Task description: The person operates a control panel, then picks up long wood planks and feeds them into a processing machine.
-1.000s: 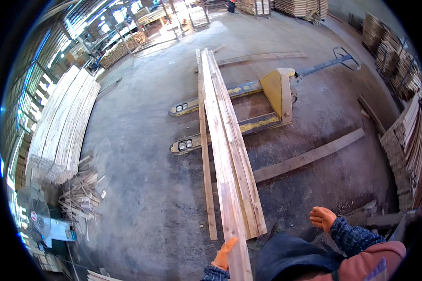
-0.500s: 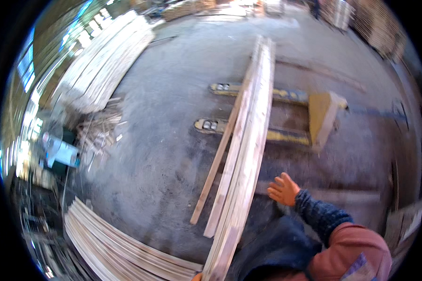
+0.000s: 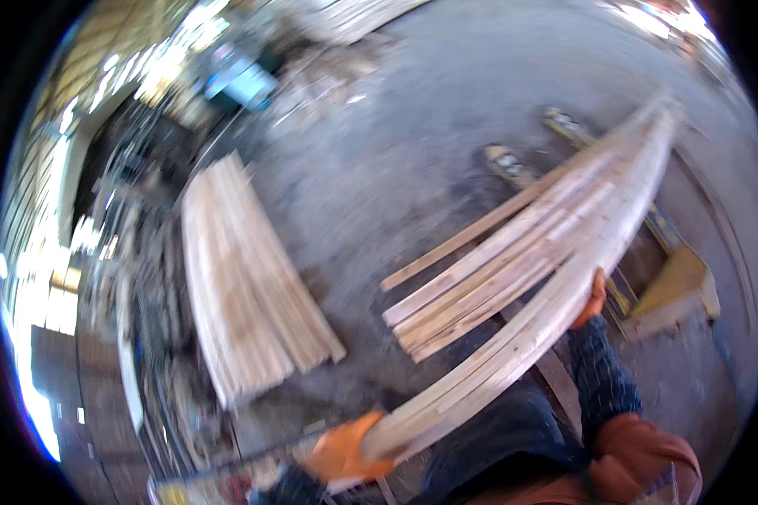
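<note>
My left hand [image 3: 348, 449], in an orange glove, is closed round the near end of a few long pale wooden boards [image 3: 488, 364]. Farther up the same boards, my right hand [image 3: 594, 300], also orange-gloved, grips their right edge; some of its fingers are hidden by the wood. The held boards slant from the lower middle toward the upper right. Beside them on the left lie several more loose boards [image 3: 472, 290], their near ends fanned slightly apart. All these boards meet or overlap toward the far right end, and exactly where they touch I cannot tell.
A stack of pale boards [image 3: 240, 295] lies to the left. Under the far boards is a yellow pallet jack [image 3: 674, 295] with its forks pointing left. Farther back are a blue-and-white object [image 3: 242, 80], blurred, and scattered wood scraps [image 3: 328, 80]. Dark clutter [image 3: 156, 252] lines the left side.
The view has swung left. My right hand, open and off the wood before, now grips the boards. Several boards are now parted from the rest at their near ends, angled up to the right.
</note>
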Available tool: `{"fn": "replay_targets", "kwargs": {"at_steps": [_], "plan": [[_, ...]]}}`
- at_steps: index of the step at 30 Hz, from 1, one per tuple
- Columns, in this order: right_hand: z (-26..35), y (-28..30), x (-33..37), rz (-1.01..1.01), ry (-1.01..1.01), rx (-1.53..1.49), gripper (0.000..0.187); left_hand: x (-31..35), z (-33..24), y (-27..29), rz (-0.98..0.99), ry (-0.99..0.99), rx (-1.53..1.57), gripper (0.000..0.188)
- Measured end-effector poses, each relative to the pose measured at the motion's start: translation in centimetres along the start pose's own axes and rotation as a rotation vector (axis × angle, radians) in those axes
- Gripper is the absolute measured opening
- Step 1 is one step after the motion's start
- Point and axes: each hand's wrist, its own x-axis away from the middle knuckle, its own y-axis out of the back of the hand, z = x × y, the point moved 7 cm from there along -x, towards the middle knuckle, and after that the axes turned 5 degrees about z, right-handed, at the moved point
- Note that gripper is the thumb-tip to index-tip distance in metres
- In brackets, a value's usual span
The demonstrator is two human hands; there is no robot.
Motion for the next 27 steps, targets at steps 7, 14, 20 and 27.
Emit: {"fn": "replay_targets", "kwargs": {"at_steps": [7,14,20,27], "plan": [[-0.9,3.7,4.9,0.034,0.045,0.256,0.079,3.5,-2.2,-1.8,0.006,-0.001,-0.159,0.090],[4.2,3.5,3.6,0.253,1.115,1.081,0.062,6.9,-0.5,-6.5,-0.289,0.000,-0.152,0.091],[3.2,-0.1,7.2,0.511,0.811,1.168,0.053,10.5,3.5,-7.9,-0.394,-0.025,-0.136,0.091],[4.2,-16.6,17.2,1.039,1.523,1.590,0.045,13.2,7.3,-11.2,-0.672,-0.153,-0.131,0.091]]}}
